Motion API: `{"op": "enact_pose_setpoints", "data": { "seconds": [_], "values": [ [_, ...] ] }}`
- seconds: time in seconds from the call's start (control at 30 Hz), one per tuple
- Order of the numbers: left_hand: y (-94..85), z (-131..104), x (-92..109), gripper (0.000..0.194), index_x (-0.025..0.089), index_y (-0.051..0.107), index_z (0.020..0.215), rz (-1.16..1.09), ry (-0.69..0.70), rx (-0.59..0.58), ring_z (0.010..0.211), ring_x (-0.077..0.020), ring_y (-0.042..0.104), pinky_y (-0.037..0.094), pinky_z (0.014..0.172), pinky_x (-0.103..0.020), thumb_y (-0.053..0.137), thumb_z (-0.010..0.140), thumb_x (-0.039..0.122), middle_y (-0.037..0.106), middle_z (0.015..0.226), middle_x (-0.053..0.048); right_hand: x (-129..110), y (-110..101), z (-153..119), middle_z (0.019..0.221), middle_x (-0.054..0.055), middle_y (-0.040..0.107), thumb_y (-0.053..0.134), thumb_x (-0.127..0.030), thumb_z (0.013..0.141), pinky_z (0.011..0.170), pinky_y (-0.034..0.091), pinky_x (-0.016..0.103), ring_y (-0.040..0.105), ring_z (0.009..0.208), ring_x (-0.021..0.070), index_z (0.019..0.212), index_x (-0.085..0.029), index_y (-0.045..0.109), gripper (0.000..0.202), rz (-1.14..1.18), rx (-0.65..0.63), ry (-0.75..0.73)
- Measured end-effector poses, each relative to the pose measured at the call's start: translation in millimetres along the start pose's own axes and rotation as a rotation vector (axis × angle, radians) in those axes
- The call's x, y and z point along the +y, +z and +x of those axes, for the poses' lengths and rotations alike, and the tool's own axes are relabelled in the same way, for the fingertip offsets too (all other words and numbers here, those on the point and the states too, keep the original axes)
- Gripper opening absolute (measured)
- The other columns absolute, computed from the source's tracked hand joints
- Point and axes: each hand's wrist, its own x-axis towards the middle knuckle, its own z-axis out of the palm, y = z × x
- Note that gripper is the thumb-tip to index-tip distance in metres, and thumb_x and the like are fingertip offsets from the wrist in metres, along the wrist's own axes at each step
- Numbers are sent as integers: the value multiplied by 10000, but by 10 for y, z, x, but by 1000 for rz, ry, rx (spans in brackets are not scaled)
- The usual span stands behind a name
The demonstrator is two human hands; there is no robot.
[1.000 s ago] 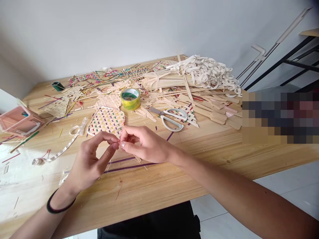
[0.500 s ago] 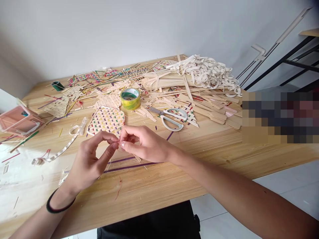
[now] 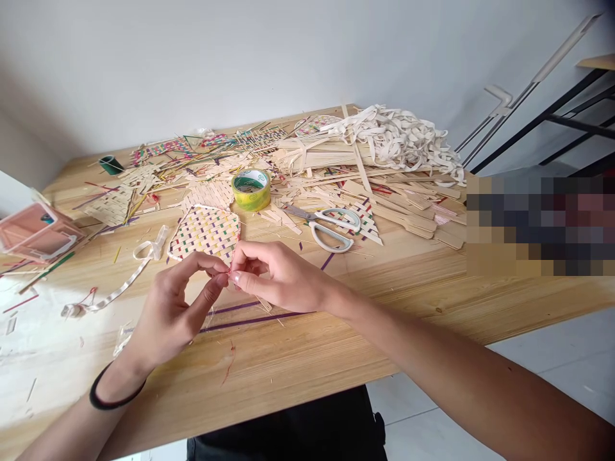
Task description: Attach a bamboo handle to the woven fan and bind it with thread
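Note:
A woven bamboo-strip piece [image 3: 206, 232] with coloured strips and white edging lies flat just beyond my hands. Red thread [image 3: 236, 251] runs along its right edge down to my fingertips. My left hand [image 3: 177, 301] pinches the thread between thumb and forefinger. Thumb and fingers of my right hand [image 3: 269, 272] are closed on the same thread, their tips almost touching the left ones. The exact spot where they grip is partly hidden by the fingers. A loose bit of red thread [image 3: 231, 362] lies on the table nearer to me.
Scissors [image 3: 331, 230] and a roll of tape [image 3: 251, 190] lie beyond my right hand. Wooden paddles [image 3: 408, 218], a heap of white ribbon [image 3: 398, 137] and scattered strips cover the back. A pink basket [image 3: 41, 232] stands at left, a green spool [image 3: 111, 165] behind it.

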Motion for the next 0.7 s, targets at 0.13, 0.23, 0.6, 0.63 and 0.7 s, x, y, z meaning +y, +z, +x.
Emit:
{"op": "enact_pose_setpoints", "data": {
  "seconds": [0.13,0.23,0.6,0.63,0.7],
  "values": [
    [-2,3,10,71,251,757,1076,3,-8,-2,916,-205,733,544,831,-330,691,1079,277,788,986,-17,-4,1,-3,827,-16,608,693,-351,1004,687,400,302,543,742,145,944,-193,617,185,5,4,-2],
    [-7,10,24,74,248,756,1060,10,-3,5,899,-200,726,540,819,-323,687,1078,269,783,970,-14,-8,-1,-4,839,-14,613,706,-349,1000,697,407,305,546,753,148,944,-196,614,187,7,-3,0],
    [0,2,-14,61,259,761,1077,-20,-12,10,940,-216,731,547,847,-346,704,1074,282,785,993,-21,-8,3,-9,834,-13,606,665,-340,1028,710,425,302,540,755,147,935,-202,603,177,-10,-6,-1],
    [0,1,-15,60,262,762,1077,-25,-13,7,944,-217,732,549,851,-346,705,1073,281,785,995,-20,-7,4,-8,830,-14,604,666,-342,1027,709,425,302,540,752,147,931,-203,601,181,-10,-7,1],
    [1,0,-15,59,263,763,1078,-27,-17,9,946,-219,735,550,852,-349,708,1070,281,788,999,-19,-5,4,-6,829,-13,603,669,-346,1026,708,427,302,543,753,148,929,-203,601,186,-5,-4,-3]
  ]
}}
